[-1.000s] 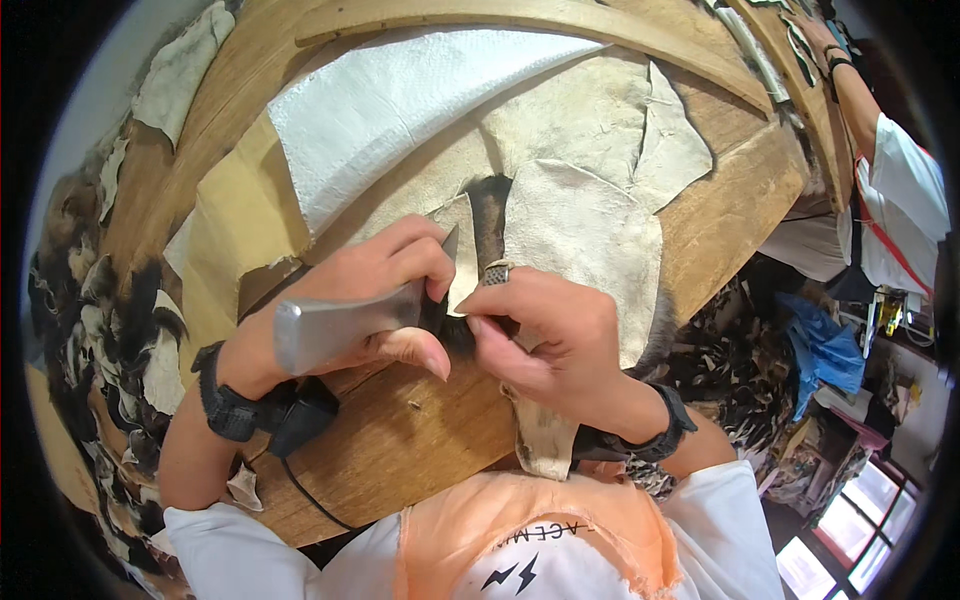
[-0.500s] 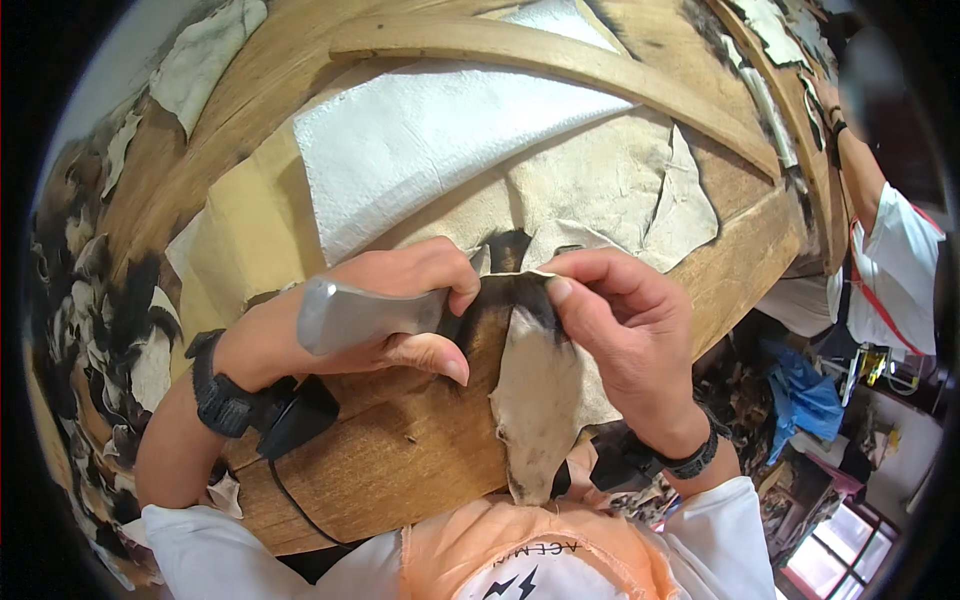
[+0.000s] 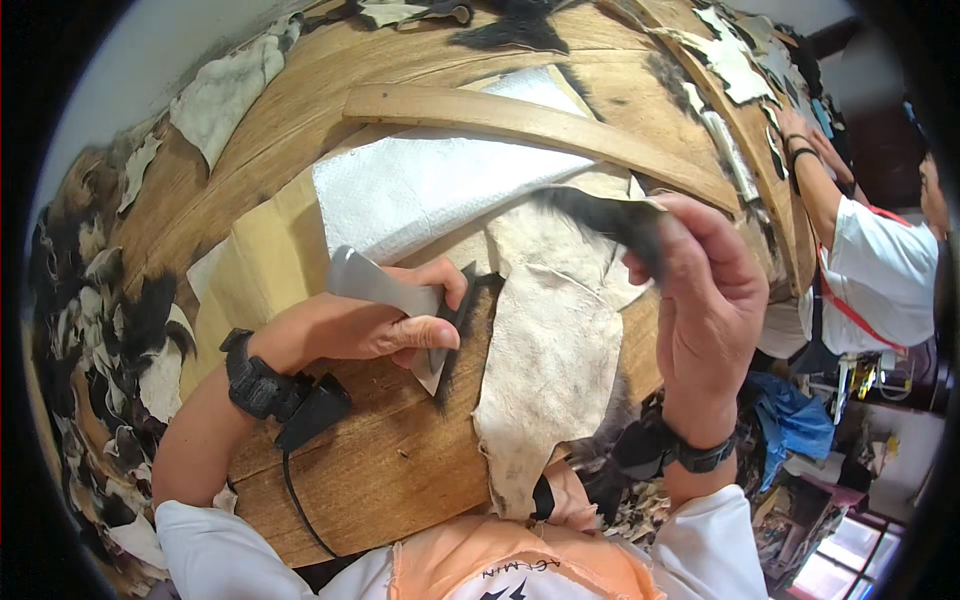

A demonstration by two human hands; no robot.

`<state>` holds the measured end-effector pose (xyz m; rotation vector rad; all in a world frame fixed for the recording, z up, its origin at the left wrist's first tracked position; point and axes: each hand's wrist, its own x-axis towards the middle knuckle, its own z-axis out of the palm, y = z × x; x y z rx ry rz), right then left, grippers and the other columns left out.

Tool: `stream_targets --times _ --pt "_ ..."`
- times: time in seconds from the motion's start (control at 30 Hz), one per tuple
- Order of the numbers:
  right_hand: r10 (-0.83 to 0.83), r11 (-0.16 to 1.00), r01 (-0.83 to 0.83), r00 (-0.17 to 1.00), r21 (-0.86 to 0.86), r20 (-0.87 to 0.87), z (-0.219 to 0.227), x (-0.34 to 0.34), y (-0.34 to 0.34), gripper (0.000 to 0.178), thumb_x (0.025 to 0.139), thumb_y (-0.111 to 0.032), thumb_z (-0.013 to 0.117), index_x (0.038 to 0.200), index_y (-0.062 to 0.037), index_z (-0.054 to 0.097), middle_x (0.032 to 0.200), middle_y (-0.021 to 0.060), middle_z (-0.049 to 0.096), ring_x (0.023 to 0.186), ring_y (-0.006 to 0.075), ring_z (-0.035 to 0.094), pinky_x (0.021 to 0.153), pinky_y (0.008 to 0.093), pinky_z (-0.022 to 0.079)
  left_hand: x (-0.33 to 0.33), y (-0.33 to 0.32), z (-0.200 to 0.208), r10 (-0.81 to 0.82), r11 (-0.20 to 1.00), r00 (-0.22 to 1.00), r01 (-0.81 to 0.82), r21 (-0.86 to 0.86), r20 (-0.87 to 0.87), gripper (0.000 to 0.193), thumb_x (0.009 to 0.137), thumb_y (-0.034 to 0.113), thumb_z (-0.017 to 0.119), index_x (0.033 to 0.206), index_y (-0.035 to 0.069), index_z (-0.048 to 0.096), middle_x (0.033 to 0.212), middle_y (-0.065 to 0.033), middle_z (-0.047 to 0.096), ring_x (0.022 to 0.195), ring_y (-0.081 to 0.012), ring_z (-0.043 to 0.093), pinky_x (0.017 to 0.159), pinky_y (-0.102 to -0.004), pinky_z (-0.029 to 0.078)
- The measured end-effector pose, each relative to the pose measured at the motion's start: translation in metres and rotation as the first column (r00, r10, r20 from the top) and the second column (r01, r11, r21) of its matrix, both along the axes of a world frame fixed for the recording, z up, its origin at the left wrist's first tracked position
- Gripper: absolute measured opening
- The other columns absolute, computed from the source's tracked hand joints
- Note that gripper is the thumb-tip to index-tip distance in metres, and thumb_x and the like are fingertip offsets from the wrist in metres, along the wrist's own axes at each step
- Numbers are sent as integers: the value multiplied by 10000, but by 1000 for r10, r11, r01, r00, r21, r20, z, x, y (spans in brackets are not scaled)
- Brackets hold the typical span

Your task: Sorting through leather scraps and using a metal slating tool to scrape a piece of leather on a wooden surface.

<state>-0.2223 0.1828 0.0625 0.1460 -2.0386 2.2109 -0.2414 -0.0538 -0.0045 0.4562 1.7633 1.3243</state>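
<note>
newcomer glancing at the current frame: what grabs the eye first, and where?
Likely the dark furry strip pinched in the raised right hand, right of centre, and the grey metal tool gripped in the left hand, left of centre. Next, the pale hide between and below the hands, and the bright white sheet above the left hand, with a wooden bar across it.
</note>
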Motion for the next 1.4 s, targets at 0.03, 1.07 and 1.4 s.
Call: stream_targets --times 0.03,1.07,1.4 --pt "68 997 -68 998 37 14 -7 3 10 172 849 19 559 1015 21 604 860 -5 594 759 23 522 651 143 415 1 -1 -1 8 1000 1000 -8 27 2 361 831 399 602 962 102 445 762 -8 513 610 -68 552 537 -205 452" --pt "195 383 15 976 924 -97 -68 -64 187 354 779 -165 637 1123 -95 592 769 111 510 697 247 507 623 327 404 134 75 18 557 556 565 -798 -233 -609 115 784 74 582 872 2 603 769 -117 589 650 -202 568 609 -284 446" --pt "286 206 277 900 939 -328 -84 -72 191 280 784 -178 639 1047 -84 616 868 135 533 776 277 531 677 357 431 148 106 13 763 358 453 -890 -283 -461 157 760 128 655 830 4 590 670 -86 562 589 -142 531 542 -269 429"
